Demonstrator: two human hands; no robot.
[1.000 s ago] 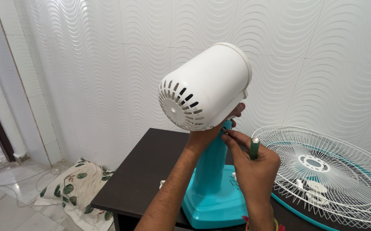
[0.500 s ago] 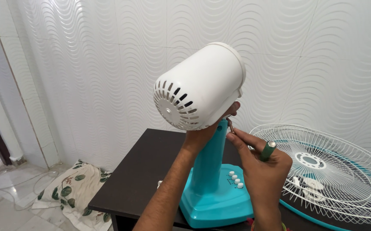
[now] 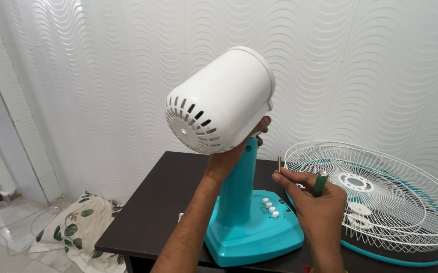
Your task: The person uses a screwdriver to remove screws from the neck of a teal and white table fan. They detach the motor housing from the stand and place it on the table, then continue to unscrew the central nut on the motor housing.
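Note:
A table fan without its blade stands on a dark table [image 3: 163, 202]. Its white motor housing [image 3: 219, 101] tilts back on a teal neck and base [image 3: 252, 232]. My left hand [image 3: 231, 154] cups the underside of the housing where it meets the neck. My right hand [image 3: 312, 202] is a little to the right of the neck, away from the fan. It pinches a small long screw [image 3: 279, 164] upright between its fingertips and also grips a green-handled screwdriver [image 3: 320, 183].
A white wire fan guard [image 3: 401, 202] with a teal rim lies flat on the right of the table. A leaf-patterned cloth [image 3: 80, 225] and a cable lie on the tiled floor at the left. A white textured wall stands close behind.
My right hand has drawn away from under the housing, down and to the right, with the screw now held free in its fingertips. The left hand still supports the housing.

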